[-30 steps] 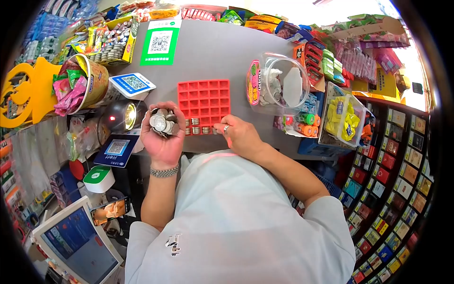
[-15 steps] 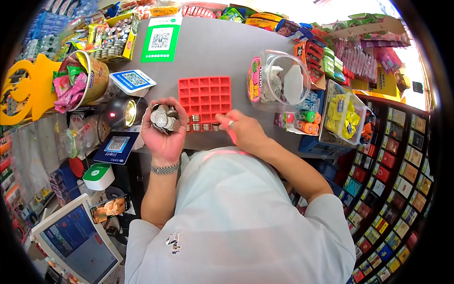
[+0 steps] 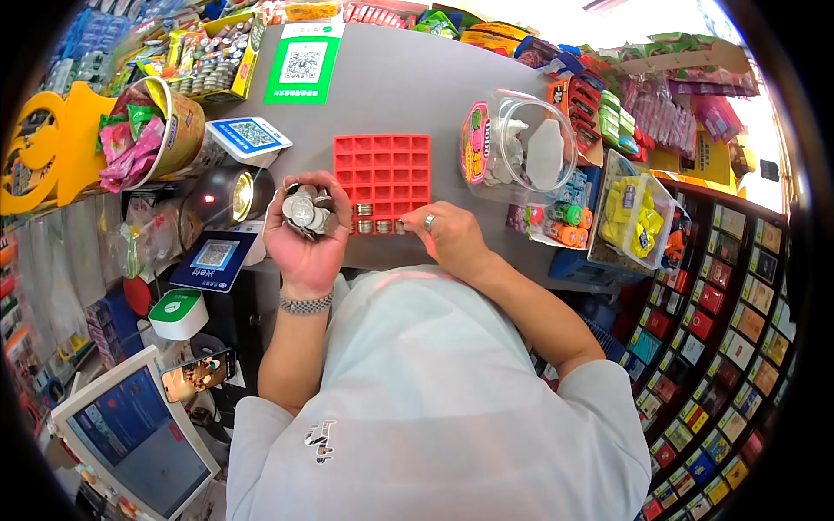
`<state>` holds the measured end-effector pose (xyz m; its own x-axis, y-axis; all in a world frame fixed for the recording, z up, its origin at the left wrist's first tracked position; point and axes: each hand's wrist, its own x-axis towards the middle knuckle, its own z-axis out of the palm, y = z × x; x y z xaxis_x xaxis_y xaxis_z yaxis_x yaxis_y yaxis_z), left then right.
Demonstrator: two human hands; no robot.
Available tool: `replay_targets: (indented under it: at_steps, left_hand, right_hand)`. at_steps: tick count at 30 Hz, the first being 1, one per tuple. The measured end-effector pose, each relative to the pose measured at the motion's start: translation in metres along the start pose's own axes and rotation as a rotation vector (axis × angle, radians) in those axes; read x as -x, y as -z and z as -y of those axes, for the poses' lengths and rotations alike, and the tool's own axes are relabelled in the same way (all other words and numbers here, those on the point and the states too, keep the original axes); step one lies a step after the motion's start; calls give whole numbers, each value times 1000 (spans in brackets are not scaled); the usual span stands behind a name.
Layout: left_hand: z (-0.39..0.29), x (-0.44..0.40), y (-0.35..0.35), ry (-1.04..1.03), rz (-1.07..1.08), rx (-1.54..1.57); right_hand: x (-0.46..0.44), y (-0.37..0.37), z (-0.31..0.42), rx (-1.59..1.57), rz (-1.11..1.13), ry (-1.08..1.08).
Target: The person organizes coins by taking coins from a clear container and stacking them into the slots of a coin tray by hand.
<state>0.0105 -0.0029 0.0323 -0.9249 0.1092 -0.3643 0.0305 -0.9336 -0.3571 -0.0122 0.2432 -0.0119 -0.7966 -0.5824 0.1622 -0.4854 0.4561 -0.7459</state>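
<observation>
A pile of silver coins rests in my left hand, whose fingers curl up around it, just left of the red tray. The red compartment tray lies on the grey counter. Short stacks of coins stand in several compartments of its lower rows, mostly at the near left. My right hand, with a ring on one finger, is at the tray's near right corner. Its thumb and fingertips are pinched together beside a coin stack; whether a coin is between them is too small to tell.
A clear jar lies right of the tray, near a tub of yellow packets. QR signs, a lamp and a snack bucket stand left. Below left are a phone and monitor.
My right hand has come back to the near right of the tray after lifting slightly away. My left hand still holds the coins. The whole view has shifted slightly.
</observation>
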Motion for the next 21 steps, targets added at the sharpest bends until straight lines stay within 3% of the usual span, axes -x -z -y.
replay_targets:
  at_steps: [4, 7, 10, 14, 16, 17, 19, 21]
  left_hand:
    - [-4, 1, 3, -12, -7, -2]
    - [-4, 2, 4, -20, 10, -15]
    - [-2, 3, 4, -28, -16, -14]
    - [3, 2, 4, -23, -19, -40]
    - [6, 0, 6, -36, -33, -4]
    - [9, 0, 5, -29, -37, -9]
    - [17, -4, 3, 5, -43, 18]
    - [24, -7, 4, 2, -6, -61]
  right_hand:
    - [-4, 7, 8, 34, 128, -11]
    - [-7, 21, 21, 310, 179, 81]
    - [2, 30, 17, 239, 216, -81]
    - [7, 36, 18, -45, -20, -171]
    - [-11, 41, 45, -371, -32, -421]
    - [-20, 39, 57, -373, -41, -425]
    - [-38, 31, 75, -331, -59, -112]
    - [-48, 23, 77, -191, -65, 2]
